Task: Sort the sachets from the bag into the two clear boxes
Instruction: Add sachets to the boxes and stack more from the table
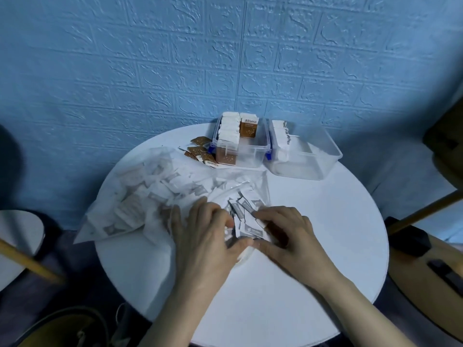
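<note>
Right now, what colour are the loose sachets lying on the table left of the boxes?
Brown with white ends, the loose sachets; seen in the head view.

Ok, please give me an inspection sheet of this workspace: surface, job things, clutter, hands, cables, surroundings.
Surface: round white table.
Job's things: clear bag of white sachets lies at left; left box holds white and brown sachets standing upright; right box holds white sachets.
Clutter: loose brown sachets beside the left box.
Hands: left hand and right hand both grip a bunch of white sachets at the bag's mouth.
Cables: nothing seen.
Surroundings: blue embossed wall; wooden furniture at both edges.
</note>
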### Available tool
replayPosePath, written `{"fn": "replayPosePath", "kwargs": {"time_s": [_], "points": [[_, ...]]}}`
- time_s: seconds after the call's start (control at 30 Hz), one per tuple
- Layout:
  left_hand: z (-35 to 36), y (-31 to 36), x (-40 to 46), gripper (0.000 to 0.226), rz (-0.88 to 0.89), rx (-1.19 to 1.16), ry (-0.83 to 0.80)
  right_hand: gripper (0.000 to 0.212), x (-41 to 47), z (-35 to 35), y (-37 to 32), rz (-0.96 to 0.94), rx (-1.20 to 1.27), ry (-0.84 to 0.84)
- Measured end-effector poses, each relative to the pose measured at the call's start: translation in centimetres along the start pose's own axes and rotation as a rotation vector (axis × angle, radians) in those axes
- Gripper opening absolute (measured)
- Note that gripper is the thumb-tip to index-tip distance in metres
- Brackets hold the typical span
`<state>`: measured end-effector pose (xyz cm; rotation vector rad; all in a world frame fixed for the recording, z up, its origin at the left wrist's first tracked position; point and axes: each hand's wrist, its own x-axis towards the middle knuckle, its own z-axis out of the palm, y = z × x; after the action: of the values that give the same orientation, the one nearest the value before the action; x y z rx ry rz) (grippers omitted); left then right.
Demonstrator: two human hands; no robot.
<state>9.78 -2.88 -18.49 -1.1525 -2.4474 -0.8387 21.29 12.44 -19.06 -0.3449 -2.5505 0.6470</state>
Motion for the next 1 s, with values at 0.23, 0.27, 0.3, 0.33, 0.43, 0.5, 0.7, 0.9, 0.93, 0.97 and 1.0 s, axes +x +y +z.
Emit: {"fn": "replayPosePath", "kwargs": {"time_s": [0.23,0.27,0.3,0.33,0.43,0.5,0.7,0.9,0.93,0.97,1.0], "points": [[1.2,0.4,0.4,0.042,-0.149,-0.102,0.068,0.040,0.3,-0.6,0.9,0.020,0.183,0.054],[1.2,0.5,0.6,0.039,-0.151,-0.090,0.065,0.037,0.3,-0.5,0.7,-0.011,0.174,0.046],[1.3,0.6,0.6,0.034,-0.150,-0.079,0.064,0.035,0.2,-0.4,0.6,-0.035,0.167,0.043],[1.4,0.7,0.7,0.030,-0.153,-0.066,0.070,0.032,0.1,-0.3,0.4,-0.043,0.178,0.049],[1.0,1.2,0.8,0.028,-0.207,-0.054,0.081,0.029,-0.1,-0.4,0.1,-0.015,0.289,0.063],[0.4,1.9,1.0,0.036,-0.269,-0.024,0.023,0.029,-0.2,-0.6,-0.2,-0.015,0.368,0.039],[-0.5,2.7,1.7,0.032,-0.363,-0.030,-0.050,0.007,-0.3,-0.8,-0.4,0.031,0.421,0.052],[-2.4,1.0,2.0,0.028,-0.419,-0.261,0.029,0.006,0.0,-0.9,0.6,0.114,0.161,0.185],[-2.7,0.5,2.0,0.027,-0.428,-0.345,0.029,0.007,0.3,-1.0,0.4,0.103,0.152,0.200],[-2.8,0.0,1.9,0.025,-0.437,-0.431,0.038,0.008,0.8,-1.2,0.1,0.087,0.133,0.202],[-2.9,-0.3,1.8,0.022,-0.445,-0.499,0.051,0.009,1.3,-1.4,-0.1,0.070,0.115,0.188]]}}
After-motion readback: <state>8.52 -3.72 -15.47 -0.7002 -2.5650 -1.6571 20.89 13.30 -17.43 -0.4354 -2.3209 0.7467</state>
